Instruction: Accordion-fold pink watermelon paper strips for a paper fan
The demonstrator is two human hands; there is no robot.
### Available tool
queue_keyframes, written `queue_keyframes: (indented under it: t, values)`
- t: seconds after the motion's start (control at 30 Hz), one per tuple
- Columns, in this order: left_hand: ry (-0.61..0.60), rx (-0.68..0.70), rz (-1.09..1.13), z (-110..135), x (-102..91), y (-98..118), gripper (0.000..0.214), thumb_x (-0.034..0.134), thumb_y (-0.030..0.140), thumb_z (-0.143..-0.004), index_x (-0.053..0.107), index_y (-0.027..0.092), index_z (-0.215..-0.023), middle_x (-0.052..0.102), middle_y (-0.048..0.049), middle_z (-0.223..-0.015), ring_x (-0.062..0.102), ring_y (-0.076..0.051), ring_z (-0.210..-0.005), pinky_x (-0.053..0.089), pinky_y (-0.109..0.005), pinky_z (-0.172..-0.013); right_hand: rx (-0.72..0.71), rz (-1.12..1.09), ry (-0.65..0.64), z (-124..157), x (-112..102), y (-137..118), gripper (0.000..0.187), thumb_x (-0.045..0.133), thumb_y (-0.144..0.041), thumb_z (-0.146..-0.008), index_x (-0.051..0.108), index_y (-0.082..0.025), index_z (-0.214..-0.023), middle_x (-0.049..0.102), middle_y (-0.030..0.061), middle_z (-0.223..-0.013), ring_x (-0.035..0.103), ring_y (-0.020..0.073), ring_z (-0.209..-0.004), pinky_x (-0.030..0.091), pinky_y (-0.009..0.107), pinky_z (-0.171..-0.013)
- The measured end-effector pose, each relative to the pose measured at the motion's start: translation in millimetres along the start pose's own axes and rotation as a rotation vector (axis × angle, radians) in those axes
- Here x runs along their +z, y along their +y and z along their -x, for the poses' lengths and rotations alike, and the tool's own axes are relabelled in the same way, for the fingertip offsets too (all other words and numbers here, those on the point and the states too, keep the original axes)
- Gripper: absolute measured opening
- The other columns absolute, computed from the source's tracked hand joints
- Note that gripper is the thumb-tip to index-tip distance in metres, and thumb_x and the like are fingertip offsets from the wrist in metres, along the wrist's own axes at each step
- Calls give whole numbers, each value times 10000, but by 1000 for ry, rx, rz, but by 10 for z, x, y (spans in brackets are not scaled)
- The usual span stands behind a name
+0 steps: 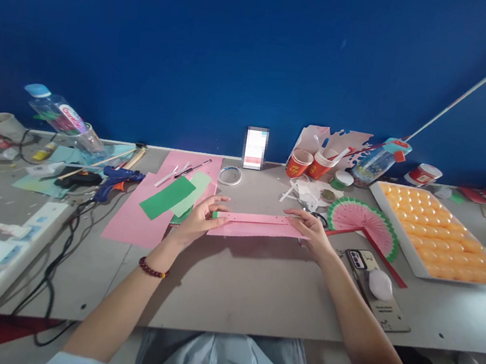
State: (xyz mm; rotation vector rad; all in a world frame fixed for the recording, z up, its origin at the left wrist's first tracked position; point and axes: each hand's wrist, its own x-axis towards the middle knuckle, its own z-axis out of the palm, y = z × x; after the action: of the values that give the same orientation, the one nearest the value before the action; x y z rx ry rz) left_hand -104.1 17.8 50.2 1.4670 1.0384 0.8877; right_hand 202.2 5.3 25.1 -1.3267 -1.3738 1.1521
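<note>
A long strip of pink paper (259,227) is held stretched out above the table, folded along its length, with small dark dots on its upper band. My left hand (205,220) pinches its left end, where a bit of green shows. At the right end, the thumb and fingers of my right hand (311,230) are closed on the same paper. Green paper pieces (167,197) lie on pink sheets (131,215) left of my left hand. Beyond my right hand rests a pink and green pleated paper fan (354,217) with red sticks.
A roll of tape (230,175) and a propped phone (255,148) stand toward the wall. Paper cups (299,164), a tray of orange balls (442,235) and another phone (376,289) are rightward. A blue glue gun (117,182), power strip (28,249) and bottle (65,120) occupy the left.
</note>
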Motion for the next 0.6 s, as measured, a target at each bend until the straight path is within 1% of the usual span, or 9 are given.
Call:
queue_keyframes:
  t: [0.03, 0.07, 0.13, 0.2, 0.27, 0.37, 0.43, 0.5, 0.6]
  values:
    - [-13, 18, -16, 0, 2, 4, 532, 726, 342, -722, 551, 210, -1207, 661, -68, -1046, 608, -183, -914, 467, -241, -684, -7, 1, 18, -4, 2, -3, 367, 645, -483, -762, 706, -187, -972, 648, 23, -706, 493, 98, -523, 349, 219, -461]
    - [-19, 31, -33, 1, 4, 7, 494, 726, 338, -721, 574, 213, -1175, 655, -67, -1070, 602, -181, -927, 469, -239, -692, -11, -5, 36, -8, 2, -4, 344, 654, -479, -751, 717, -187, -921, 671, 40, -779, 532, 115, -588, 378, 225, -500]
    - [-11, 34, -48, 2, 12, 9, 361, 713, 355, -732, 645, 203, -1053, 652, -63, -1084, 601, -177, -914, 477, -245, -712, -1, -17, 42, -15, -2, -3, 327, 672, -476, -729, 725, -187, -874, 680, 49, -829, 557, 135, -660, 401, 234, -547]
    - [24, 8, -27, 3, 18, 10, 306, 703, 383, -737, 678, 196, -979, 664, -56, -1057, 613, -168, -849, 487, -256, -712, 44, -46, -10, -11, -5, -8, 360, 696, -468, -706, 717, -188, -931, 660, 32, -757, 535, 126, -616, 388, 234, -530]
    - [56, -17, -12, 4, 18, 11, 320, 699, 404, -738, 687, 198, -983, 678, -56, -1036, 621, -173, -832, 490, -268, -716, 87, -89, -78, 3, -3, -20, 420, 723, -442, -688, 692, -193, -1024, 626, 7, -700, 505, 110, -569, 372, 228, -513]
    - [93, -5, -32, 1, 5, 6, 313, 653, 444, -778, 711, 187, -946, 691, -78, -1023, 606, -216, -962, 471, -298, -809, 79, -107, -112, 22, 9, -33, 447, 717, -415, -715, 657, -202, -1103, 587, -17, -678, 483, 95, -563, 354, 220, -517]
    - [110, -1, -57, -2, -6, -13, 332, 617, 471, -802, 723, 177, -915, 699, -82, -976, 593, -227, -982, 454, -304, -821, 62, -82, -109, 23, 16, -29, 438, 702, -417, -737, 646, -204, -1116, 553, -33, -641, 459, 87, -550, 328, 215, -507]
    - [125, -18, -80, -9, -15, -49, 360, 599, 497, -807, 722, 166, -879, 695, -64, -862, 601, -208, -864, 449, -285, -730, 60, -68, -113, 16, 21, -17, 440, 699, -432, -739, 637, -205, -1111, 549, -37, -637, 453, 86, -548, 317, 214, -504]
    - [151, -35, -97, -26, -25, -111, 412, 583, 540, -799, 691, 146, -746, 589, -4, -600, 517, -140, -595, 364, -248, -542, 74, -74, -75, 1, 23, 0, 411, 693, -502, -717, 653, -181, -970, 541, -33, -618, 425, 84, -513, 288, 216, -472]
